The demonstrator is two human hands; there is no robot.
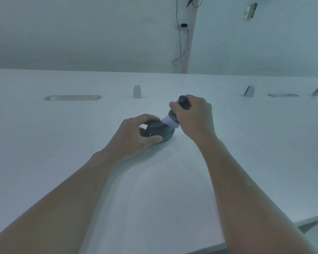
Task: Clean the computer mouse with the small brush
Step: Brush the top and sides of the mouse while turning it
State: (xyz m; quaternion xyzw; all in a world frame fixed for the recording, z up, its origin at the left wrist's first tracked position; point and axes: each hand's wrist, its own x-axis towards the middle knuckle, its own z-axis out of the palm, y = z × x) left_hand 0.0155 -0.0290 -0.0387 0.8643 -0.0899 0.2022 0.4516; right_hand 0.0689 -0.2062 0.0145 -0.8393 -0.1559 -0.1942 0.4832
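Observation:
A dark grey computer mouse (159, 132) rests on the white table (154, 189), near its middle. My left hand (134, 133) grips the mouse from the left, thumb on the near side and fingers over the top. My right hand (193, 118) is closed around the dark handle of a small brush (184, 103). The brush's white bristles (170, 121) point down-left and touch the right upper part of the mouse. Much of the handle is hidden inside my fist.
The table has an oval cable slot (73, 97) at the back left and another (283, 95) at the back right. Small white wedge-shaped pieces (137, 91) (249, 91) stand near them. A black cable (181, 43) hangs on the wall behind. The table's front edge (264, 230) runs at lower right.

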